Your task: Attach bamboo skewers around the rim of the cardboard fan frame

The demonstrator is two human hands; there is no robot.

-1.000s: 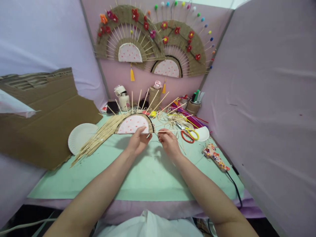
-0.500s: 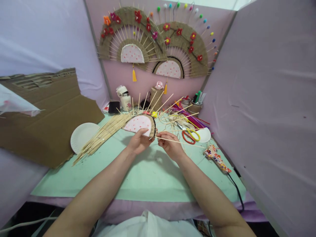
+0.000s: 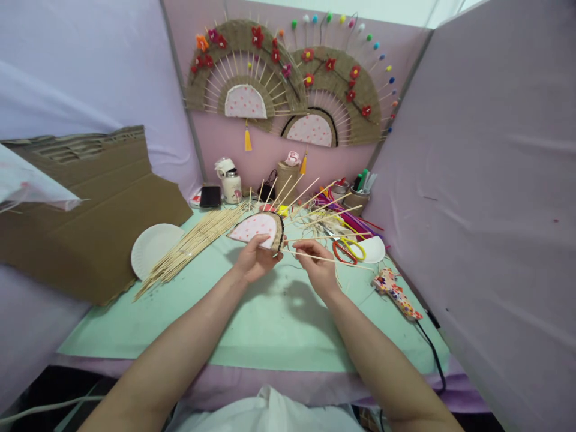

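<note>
My left hand (image 3: 256,259) grips the lower right end of a half-round fan base (image 3: 256,229), thumb on top and fingers beneath. The base has white cloth with pink dots, a tan twine-like band and a dark cord rim. Thin bamboo sticks (image 3: 306,192) spread outward from its curved edge. Right of the base, my right hand (image 3: 317,267) is closed in a pinch beside the lowest stick (image 3: 348,262). What its fingertips hold is too small to make out. A thin strand hangs between the two hands.
A bundle of bamboo sticks (image 3: 191,249) overlaps a paper plate (image 3: 150,246) at left, beside cardboard (image 3: 90,228). At right lie scissors (image 3: 346,249), a white dish (image 3: 371,249) and a flower-patterned glue gun (image 3: 396,294) with a black cable. Two finished fans (image 3: 238,45) hang behind.
My right hand has drawn a little to the right, away from the edge of the fan base. My left hand keeps its grip. The whole view has shifted slightly.
</note>
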